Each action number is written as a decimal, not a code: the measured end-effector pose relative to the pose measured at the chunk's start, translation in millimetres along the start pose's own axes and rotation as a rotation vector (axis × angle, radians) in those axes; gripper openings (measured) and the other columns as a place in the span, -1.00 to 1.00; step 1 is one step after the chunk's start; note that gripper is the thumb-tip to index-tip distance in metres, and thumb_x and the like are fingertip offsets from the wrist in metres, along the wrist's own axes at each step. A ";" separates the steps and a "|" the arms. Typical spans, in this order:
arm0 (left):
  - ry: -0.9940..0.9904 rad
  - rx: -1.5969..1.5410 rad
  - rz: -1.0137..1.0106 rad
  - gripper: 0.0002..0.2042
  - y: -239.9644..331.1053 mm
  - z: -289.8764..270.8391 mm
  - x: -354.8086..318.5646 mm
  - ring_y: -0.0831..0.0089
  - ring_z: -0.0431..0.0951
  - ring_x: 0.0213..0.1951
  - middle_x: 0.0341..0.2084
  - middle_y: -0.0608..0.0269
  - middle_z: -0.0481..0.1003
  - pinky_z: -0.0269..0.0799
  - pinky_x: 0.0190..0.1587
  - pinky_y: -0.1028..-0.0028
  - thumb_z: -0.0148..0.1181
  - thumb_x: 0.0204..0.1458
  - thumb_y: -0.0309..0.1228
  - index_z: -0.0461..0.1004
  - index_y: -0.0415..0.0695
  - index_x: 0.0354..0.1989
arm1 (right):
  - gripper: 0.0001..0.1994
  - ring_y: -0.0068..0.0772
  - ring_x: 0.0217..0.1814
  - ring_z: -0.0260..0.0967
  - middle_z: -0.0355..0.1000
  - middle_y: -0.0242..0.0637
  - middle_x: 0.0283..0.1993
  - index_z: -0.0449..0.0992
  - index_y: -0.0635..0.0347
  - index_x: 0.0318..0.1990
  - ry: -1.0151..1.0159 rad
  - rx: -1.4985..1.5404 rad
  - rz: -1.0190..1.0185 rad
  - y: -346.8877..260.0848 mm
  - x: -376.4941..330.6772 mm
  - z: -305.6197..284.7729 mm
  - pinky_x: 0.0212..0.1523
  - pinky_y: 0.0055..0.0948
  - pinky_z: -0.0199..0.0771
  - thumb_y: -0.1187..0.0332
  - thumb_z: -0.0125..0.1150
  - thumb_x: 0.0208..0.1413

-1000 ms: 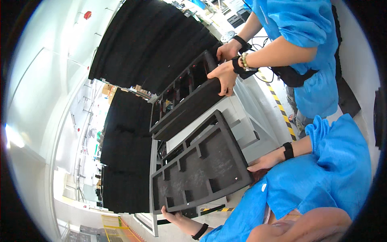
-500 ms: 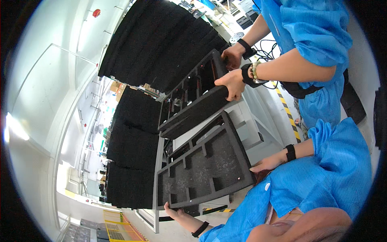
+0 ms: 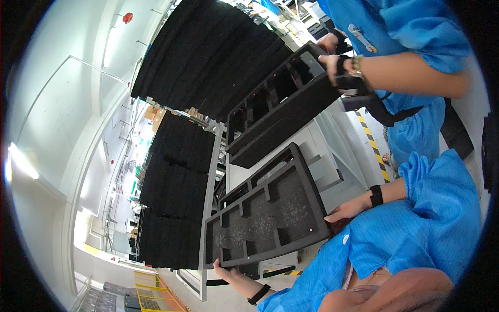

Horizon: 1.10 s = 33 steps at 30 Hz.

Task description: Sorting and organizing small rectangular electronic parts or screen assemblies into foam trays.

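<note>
A black foam tray (image 3: 265,218) with notched compartment walls is held tilted between my two hands. My left hand (image 3: 226,271) grips its lower left corner, thumb on the rim. At the right end, my right hand (image 3: 349,210) is closed on the edge, its fingers partly hidden beneath. Pale specks dot the tray floor, and no parts show in its large compartments. Just beyond, a co-worker's hands (image 3: 332,65) hold a second, thicker black foam tray (image 3: 291,117) by its near right end; dark flat pieces sit in its compartments.
Tall stacks of black foam trays (image 3: 208,57) stand at the far left, with another stack (image 3: 176,192) beside them. A white table (image 3: 317,156) lies under the two trays. Yellow-black floor tape (image 3: 373,148) runs past at the right.
The co-worker's tray has moved up and right, away from mine, and more white tabletop shows between them. My hands and tray have barely shifted.
</note>
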<state>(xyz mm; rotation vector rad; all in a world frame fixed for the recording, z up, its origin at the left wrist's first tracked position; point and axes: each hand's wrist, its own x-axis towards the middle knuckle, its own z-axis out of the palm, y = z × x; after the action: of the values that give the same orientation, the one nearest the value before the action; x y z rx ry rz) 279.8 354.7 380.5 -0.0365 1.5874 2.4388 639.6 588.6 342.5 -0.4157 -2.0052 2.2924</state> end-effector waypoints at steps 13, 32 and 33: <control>-0.111 -0.088 -0.061 -0.70 3.3 0.1 32.2 0.19 0.40 -0.31 -0.37 0.09 0.39 0.38 -0.26 0.28 -0.04 -0.33 -0.37 0.35 -0.25 -0.37 | -0.44 -0.28 -0.01 0.21 0.22 -0.08 0.00 0.26 0.36 -0.07 -0.360 0.388 0.375 13.2 21.5 10.8 -0.03 -0.34 0.22 -0.03 -0.29 0.08; -0.077 -0.013 -0.040 -0.64 -22.4 13.4 51.8 0.22 0.35 -0.25 -0.31 0.09 0.33 0.29 -0.20 0.31 -0.05 -0.32 -0.32 0.31 -0.26 -0.30 | -0.46 -0.38 -0.11 0.28 0.31 -0.19 -0.10 0.26 0.25 -0.03 -0.119 0.485 0.360 -14.8 14.4 15.8 -0.09 -0.42 0.29 -0.04 -0.13 0.02; -0.047 0.003 -0.050 -0.64 -20.8 16.3 51.2 0.22 0.34 -0.23 -0.30 0.08 0.33 0.28 -0.19 0.30 -0.05 -0.31 -0.33 0.31 -0.26 -0.30 | -0.46 -0.40 -0.14 0.30 0.34 -0.19 -0.13 0.28 0.28 -0.05 -0.086 0.443 0.385 -16.8 13.1 16.1 -0.09 -0.43 0.29 -0.04 -0.14 0.02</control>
<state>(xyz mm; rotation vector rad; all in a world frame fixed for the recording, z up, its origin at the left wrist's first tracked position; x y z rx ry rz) 236.0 386.7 361.1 -0.0181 1.5510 2.3818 621.0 578.5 358.8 -0.7220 -1.4733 2.9274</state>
